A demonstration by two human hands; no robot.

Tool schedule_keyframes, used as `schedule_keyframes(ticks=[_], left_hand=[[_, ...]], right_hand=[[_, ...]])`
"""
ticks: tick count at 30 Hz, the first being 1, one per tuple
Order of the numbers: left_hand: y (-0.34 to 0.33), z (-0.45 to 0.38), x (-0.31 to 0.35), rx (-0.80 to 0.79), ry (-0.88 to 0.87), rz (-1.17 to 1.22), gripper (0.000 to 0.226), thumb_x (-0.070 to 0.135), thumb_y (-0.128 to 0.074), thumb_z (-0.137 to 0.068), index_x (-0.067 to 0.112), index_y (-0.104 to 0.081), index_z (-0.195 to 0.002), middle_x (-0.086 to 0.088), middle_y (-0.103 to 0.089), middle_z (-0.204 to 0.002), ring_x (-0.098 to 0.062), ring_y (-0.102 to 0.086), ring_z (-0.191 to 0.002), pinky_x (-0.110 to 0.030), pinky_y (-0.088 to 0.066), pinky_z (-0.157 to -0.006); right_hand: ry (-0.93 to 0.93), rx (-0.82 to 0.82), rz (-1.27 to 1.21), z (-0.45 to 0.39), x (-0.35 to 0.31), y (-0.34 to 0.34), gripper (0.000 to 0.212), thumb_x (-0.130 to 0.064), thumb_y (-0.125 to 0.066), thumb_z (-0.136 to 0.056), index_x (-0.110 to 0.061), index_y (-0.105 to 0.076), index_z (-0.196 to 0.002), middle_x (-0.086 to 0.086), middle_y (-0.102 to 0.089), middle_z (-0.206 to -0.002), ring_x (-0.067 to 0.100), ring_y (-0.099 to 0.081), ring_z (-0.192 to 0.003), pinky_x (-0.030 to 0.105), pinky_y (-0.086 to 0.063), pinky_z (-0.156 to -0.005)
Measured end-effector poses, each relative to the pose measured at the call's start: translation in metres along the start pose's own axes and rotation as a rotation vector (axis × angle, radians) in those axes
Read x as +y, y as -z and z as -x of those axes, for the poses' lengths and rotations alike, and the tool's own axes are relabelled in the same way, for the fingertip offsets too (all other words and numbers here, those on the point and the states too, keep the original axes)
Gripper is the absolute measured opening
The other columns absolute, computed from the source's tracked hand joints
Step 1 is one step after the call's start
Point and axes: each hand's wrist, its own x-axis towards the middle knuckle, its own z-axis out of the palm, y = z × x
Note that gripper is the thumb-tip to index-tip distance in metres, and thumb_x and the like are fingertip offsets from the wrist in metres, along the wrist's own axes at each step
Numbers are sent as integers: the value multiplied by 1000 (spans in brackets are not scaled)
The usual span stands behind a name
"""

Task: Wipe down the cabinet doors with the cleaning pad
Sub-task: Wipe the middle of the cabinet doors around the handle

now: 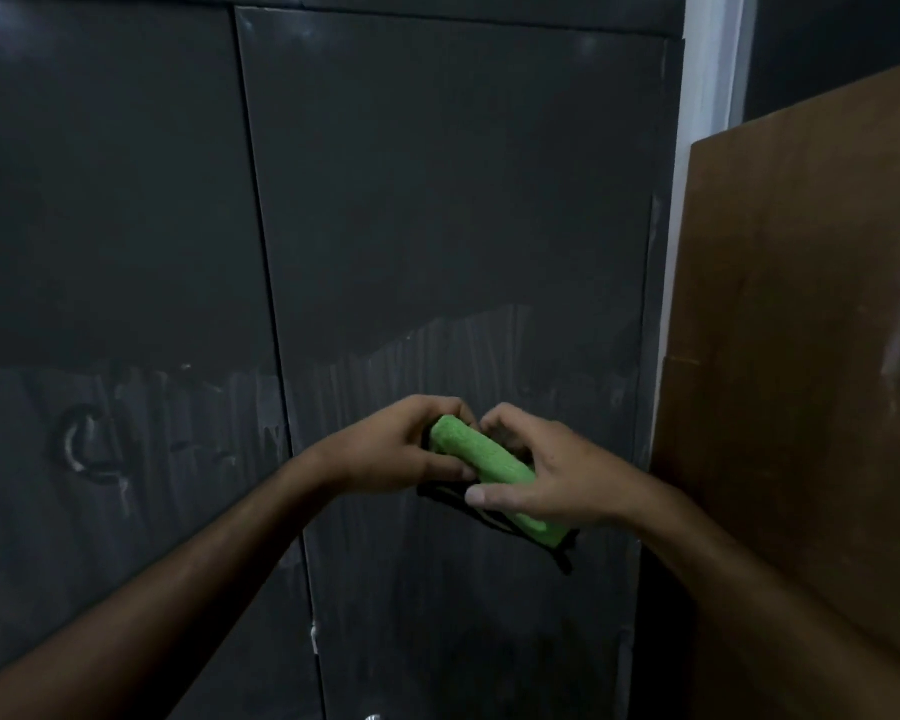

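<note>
Gripping the pad [489, 470] with both hands' fingers curled round it, we ready it before the right door [453, 210].

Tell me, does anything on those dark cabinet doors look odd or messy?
Yes. The lower half of the dark grey metal cabinet doors carries pale streaky residue with a ragged upper edge, and letters are traced in it on the left door. Both hands hold the green cleaning pad off the surface.

Pretty dim in here, everything's murky and grainy. Faint glare spots sit along the top of the dark cabinet doors [437, 200], straight edges bow toward the frame sides, and the brown board [811, 356] looks soft and smeary.
</note>
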Motion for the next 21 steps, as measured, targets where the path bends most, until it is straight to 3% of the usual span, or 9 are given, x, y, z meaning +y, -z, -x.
schedule_keyframes(ticks=[3,5,6,8,11,13,17,19,21], left_hand=[[3,-8,1,40,-17,160,30,9,-80,-91,15,-65,-117,-4,-74,-109,-22,-73,-102,-39,-61,-88],[3,-12,-1,186,-54,208,38,12,-81,-90,15,-63,-124,-7,-74,-119,-26,-72,-113,-43,-60,-96],[4,-12,-3,278,-82,151,39,16,-82,-90,17,-63,-124,-4,-74,-119,-22,-72,-112,-38,-60,-95],[7,-8,-11,467,-116,-94,31,27,-81,-92,25,-66,-118,8,-72,-112,-13,-71,-105,-27,-59,-87],[19,10,-33,633,-199,-532,16,36,-69,-97,29,-64,-110,17,-62,-109,-7,-61,-104,-24,-52,-85],[26,22,-50,628,-240,-793,23,40,-60,-99,25,-65,-115,9,-59,-118,-10,-56,-111,-30,-49,-93],[31,46,-90,597,-345,-1221,42,44,-40,-108,15,-61,-128,-12,-61,-135,-30,-53,-129,-49,-50,-104],[32,56,-111,559,-391,-1341,43,40,-41,-106,12,-61,-133,-16,-61,-143,-32,-48,-138,-48,-42,-113],[37,64,-126,528,-402,-1413,50,37,-48,-101,9,-63,-140,-16,-57,-150,-32,-43,-145,-47,-32,-121]], right_hand=[[53,126,-116,-3,3,-4,29,-35,-76,-90,-30,-55,-110,-1,-69,-99,17,-69,-90,50,-59,-78],[48,257,-202,-8,10,1,23,-26,-74,-92,-24,-58,-108,2,-69,-99,21,-69,-91,52,-58,-80],[34,352,-220,-11,15,4,21,-23,-74,-93,-22,-58,-107,3,-69,-97,21,-69,-90,51,-58,-80],[-16,582,-231,-21,25,12,20,-20,-73,-93,-19,-58,-105,1,-69,-93,18,-69,-86,46,-57,-74],[-51,917,-221,-36,41,35,19,-20,-68,-94,-24,-53,-105,-5,-61,-97,-4,-60,-79,27,-46,-62],[-29,1118,-114,-44,51,59,22,-20,-64,-90,-26,-50,-106,-5,-52,-105,-7,-52,-84,15,-37,-65],[1,1356,33,-60,69,109,38,-15,-53,-83,-16,-49,-121,8,-50,-118,9,-44,-97,4,-33,-73],[-6,1389,120,-72,76,133,45,-10,-54,-84,-17,-47,-128,12,-48,-125,15,-47,-103,5,-35,-78],[-46,1374,280,-89,76,157,53,-5,-58,-83,-23,-46,-132,11,-44,-132,25,-49,-113,27,-47,-85]])
